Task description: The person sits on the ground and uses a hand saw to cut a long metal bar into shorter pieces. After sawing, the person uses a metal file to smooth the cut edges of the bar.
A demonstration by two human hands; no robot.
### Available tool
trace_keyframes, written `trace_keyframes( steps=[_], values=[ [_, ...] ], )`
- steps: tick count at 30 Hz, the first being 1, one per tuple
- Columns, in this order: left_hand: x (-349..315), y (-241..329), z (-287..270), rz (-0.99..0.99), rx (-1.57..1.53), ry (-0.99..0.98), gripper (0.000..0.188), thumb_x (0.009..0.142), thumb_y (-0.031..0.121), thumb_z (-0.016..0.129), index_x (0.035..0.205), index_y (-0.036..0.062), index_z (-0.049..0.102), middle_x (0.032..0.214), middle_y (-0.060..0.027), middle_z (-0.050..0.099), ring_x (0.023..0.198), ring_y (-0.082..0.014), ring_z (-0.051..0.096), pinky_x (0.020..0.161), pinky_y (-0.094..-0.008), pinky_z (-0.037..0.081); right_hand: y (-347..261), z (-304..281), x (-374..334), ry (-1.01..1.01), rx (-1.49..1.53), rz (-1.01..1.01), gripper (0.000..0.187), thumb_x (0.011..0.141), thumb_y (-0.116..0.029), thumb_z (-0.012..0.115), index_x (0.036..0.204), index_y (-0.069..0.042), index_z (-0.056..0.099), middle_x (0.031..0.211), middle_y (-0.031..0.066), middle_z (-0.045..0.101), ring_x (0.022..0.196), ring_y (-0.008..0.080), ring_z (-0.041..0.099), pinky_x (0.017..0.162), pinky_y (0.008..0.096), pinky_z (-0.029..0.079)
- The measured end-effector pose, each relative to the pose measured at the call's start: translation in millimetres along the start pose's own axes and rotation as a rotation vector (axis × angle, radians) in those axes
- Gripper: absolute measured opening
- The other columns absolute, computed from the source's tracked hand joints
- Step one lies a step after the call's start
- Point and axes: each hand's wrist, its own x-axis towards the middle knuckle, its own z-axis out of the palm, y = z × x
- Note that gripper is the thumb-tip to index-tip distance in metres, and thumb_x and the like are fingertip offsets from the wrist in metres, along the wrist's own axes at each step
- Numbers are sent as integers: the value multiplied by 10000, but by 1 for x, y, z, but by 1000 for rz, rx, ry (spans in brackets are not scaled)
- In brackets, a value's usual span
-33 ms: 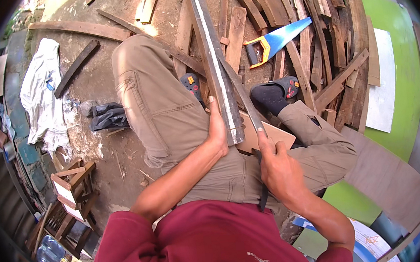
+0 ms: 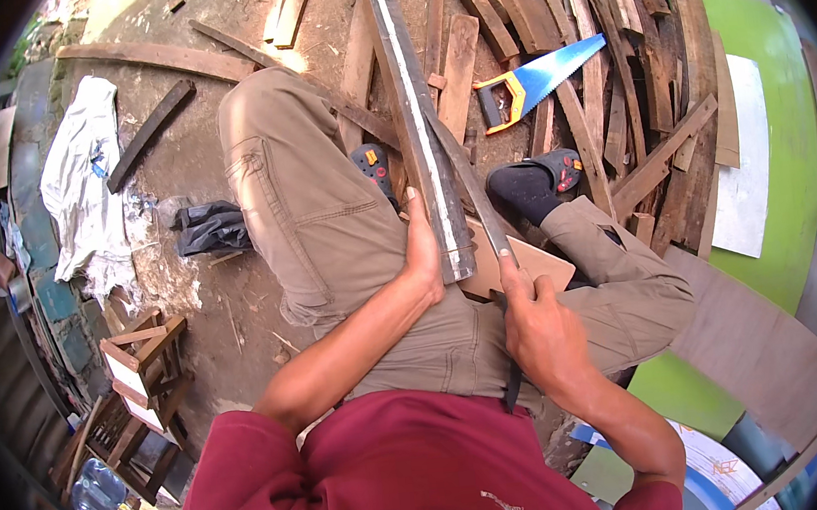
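Observation:
A long dark wooden beam (image 2: pixel 407 109) with a white stripe down its top runs away from my lap. My left hand (image 2: pixel 421 254) holds its near end from the left; the thumb points up along the side and the other fingers are hidden beneath. In my right hand (image 2: pixel 539 326) is a machete (image 2: pixel 468 180), index finger stretched along its back. The long grey blade slants away along the beam's right side, its tip by the wood. Below the beam and the blade, a tan flat wooden block (image 2: pixel 543 265) rests between my legs.
An orange-handled handsaw (image 2: pixel 548 75) lies on scattered planks ahead to the right, beside a large plank pile (image 2: pixel 684 124). Green and white sheets (image 2: pixel 755 166) stand at far right. On the left are a white cloth (image 2: pixel 87 186), a black cloth (image 2: pixel 212 226) and a small wooden frame (image 2: pixel 146 361).

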Motion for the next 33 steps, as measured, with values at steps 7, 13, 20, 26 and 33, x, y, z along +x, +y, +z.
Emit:
trace_keyframes(
  steps=[7,13,20,26,33],
  values=[
    [6,5,4,10,-31,-19,765,1008,750,235,1088,117,656,862,-70,681,779,-220,662,727,-396,559,9,40,4,157,49,-2,788,840,-18,607,1574,-167,363,999,225,528,624,425,654,559,540,544],
    [15,5,-5,-9,-25,-34,806,962,807,254,1041,111,654,828,-98,681,726,-265,672,676,-436,564,28,20,0,255,126,-13,693,913,-88,635,1557,-140,385,1015,225,569,780,435,664,664,541,537],
    [12,8,-7,-48,-143,-192,801,953,825,252,1103,144,645,865,-84,684,754,-241,674,660,-409,565,60,-4,0,579,284,54,453,927,-194,716,1255,99,610,1021,292,680,927,459,675,792,488,539],
    [10,9,-4,-99,-189,-305,995,880,910,193,1165,58,619,994,-188,712,863,-284,709,718,-420,586,57,-6,15,594,319,-31,494,924,-175,712,1318,90,579,994,253,658,860,445,664,753,493,534],
    [13,7,-2,-97,-237,-349,1022,885,905,181,1170,23,611,1109,-250,679,921,-335,700,752,-434,590,35,-30,35,509,173,-127,527,925,-140,708,1393,35,543,1044,238,647,891,442,648,762,477,522]
  ],
)
